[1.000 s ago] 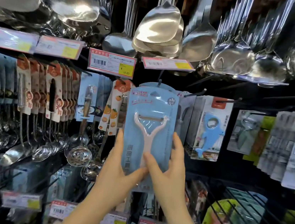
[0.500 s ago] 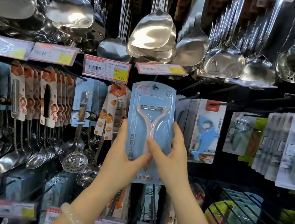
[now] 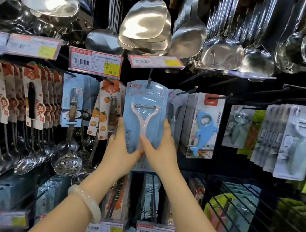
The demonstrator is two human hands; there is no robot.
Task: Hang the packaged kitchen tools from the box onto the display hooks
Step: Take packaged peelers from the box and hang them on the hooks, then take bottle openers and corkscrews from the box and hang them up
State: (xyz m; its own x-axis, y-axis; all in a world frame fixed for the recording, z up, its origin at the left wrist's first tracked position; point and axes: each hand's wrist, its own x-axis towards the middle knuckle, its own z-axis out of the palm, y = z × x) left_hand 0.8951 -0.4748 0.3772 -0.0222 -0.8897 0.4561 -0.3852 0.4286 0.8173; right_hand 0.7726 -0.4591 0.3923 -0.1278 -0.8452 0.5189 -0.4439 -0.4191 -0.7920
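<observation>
- Left hand [image 3: 123, 148] fingers [image 3: 119, 125] curl round the peeler pack [image 3: 143, 118], thumb in front.
- Right hand [image 3: 160, 149] pinches its other edge (both gripping).
- Pack's top hole sits on the display hook [image 3: 150, 78], beside the dolphin opener card [image 3: 204, 126].

Across the top of the frame, polished metal ladles [image 3: 50, 1] gleam; centre, a glossy clear-plastic blister covers the peeler pack [image 3: 145, 103]; lower left, a smooth milky bangle [image 3: 85, 202].
</observation>
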